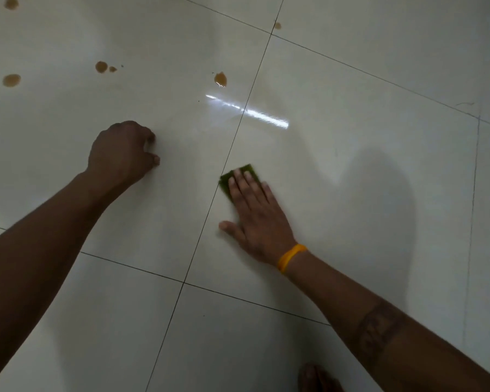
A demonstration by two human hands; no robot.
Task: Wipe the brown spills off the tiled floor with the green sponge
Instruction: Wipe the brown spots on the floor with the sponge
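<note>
My right hand lies flat on the green sponge, pressing it onto the white tiled floor just right of a grout line. Only the sponge's far and left edges show past my fingers. My left hand rests as a closed fist on the floor to the left, holding nothing. Brown spills lie farther away: one beyond the sponge, a pair to its left, one at the far left, one at the top left corner, and a small one on a grout line.
A yellow band circles my right wrist. A bare foot shows at the bottom edge. A bright light reflection streaks the glossy tiles between the sponge and the nearest spill.
</note>
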